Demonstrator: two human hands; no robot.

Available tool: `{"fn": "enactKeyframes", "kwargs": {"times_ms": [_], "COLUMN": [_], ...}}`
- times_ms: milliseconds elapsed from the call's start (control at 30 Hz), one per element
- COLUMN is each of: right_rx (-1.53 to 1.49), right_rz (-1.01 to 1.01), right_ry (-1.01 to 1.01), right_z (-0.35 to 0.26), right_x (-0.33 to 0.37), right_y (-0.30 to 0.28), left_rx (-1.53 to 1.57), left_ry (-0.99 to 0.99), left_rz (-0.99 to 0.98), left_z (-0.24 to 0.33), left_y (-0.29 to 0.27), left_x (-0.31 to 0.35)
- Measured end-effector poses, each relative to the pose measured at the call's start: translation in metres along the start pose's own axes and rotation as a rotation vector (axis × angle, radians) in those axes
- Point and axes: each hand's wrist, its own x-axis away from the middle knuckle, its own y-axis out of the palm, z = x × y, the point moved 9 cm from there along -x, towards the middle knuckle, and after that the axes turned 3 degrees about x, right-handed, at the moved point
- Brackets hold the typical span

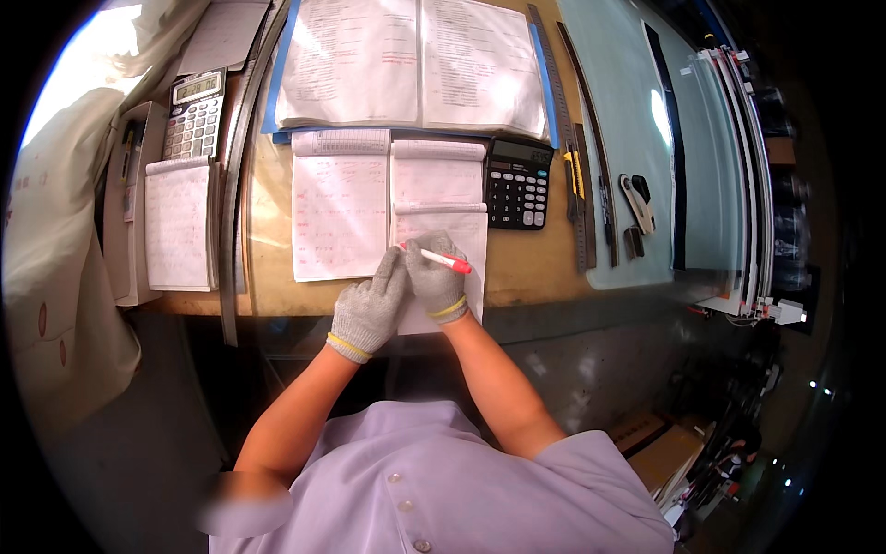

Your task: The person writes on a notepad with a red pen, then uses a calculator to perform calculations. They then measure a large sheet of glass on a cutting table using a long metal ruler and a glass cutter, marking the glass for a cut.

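Observation:
Both of my hands wear grey knit gloves with yellow cuff edges. My right hand [436, 284] is closed round a white pen with a red end [452, 262], its tip low over a writing pad [471, 226]. Beside it, my left hand [367, 312] lies with its fingers stretched out on the paper, close to the pen's tip. Left of that pad rests a second pad with handwritten rows [338, 208]. A black calculator [519, 185] sits just right of the pads. The writing under my fingers is hidden.
An open binder of printed sheets [420, 69] lies beyond the pads. To the right are a yellow utility knife [578, 180], steel rulers [554, 88], a stapler [637, 203] and a glass sheet [618, 92]. A silver calculator [194, 115] and notepad [180, 226] sit left.

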Motion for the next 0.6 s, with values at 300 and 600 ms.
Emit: {"fn": "enactKeyframes", "kwargs": {"times_ms": [300,600], "right_rx": [-0.117,-0.045], "right_rz": [0.034,-0.021], "right_ry": [0.098,0.001], "right_z": [0.018,0.005], "right_x": [0.006,0.006], "right_y": [-0.003,-0.003], "left_rx": [-0.018,-0.024], "left_ry": [0.001,0.01], "left_rz": [0.008,0.015], "left_z": [0.001,0.0], "left_y": [-0.001,0.0], "left_x": [0.001,0.002]}}
